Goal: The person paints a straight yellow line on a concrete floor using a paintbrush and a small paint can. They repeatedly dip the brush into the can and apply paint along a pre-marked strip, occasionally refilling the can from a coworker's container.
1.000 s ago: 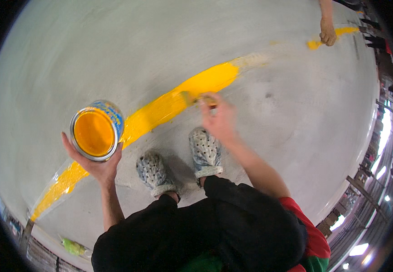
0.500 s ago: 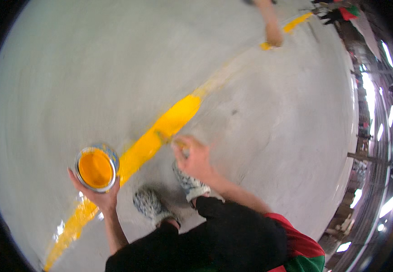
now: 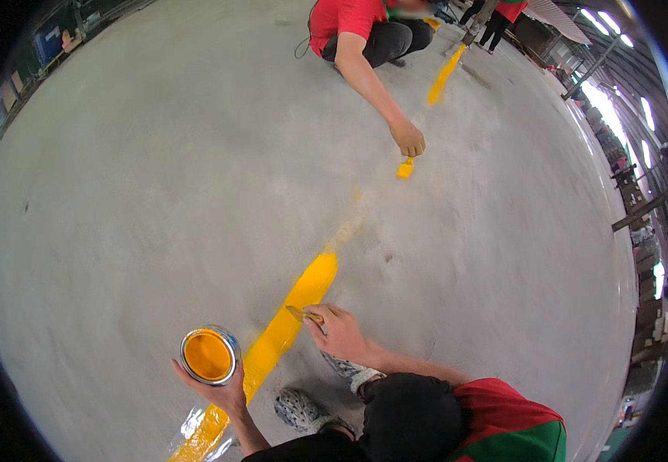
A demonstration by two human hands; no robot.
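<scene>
My left hand point(image 3: 225, 391) is wrapped round an open paint can point(image 3: 209, 356) with yellow-orange paint inside, held above the floor. In my right hand point(image 3: 342, 333) is a paintbrush point(image 3: 297, 313); its bristles lie on the wet yellow stripe point(image 3: 312, 279). The stripe runs from the lower left up to the middle of the grey floor and fades into a thin, faint trace. Clear plastic film point(image 3: 189, 423) lies along the stripe's near part, beside my left forearm.
Ahead, a crouching co-worker in a red shirt point(image 3: 352, 21) reaches down with a yellow-coated brush point(image 3: 405, 169). Another yellow stripe section point(image 3: 445, 77) lies beyond. My patterned clogs point(image 3: 297, 409) are right of the stripe. Posts and shelving line the right side.
My view has tilted up, bringing the crouching co-worker into sight. The co-worker's brush has come off the far stripe's end toward me. My brush stays on the stripe.
</scene>
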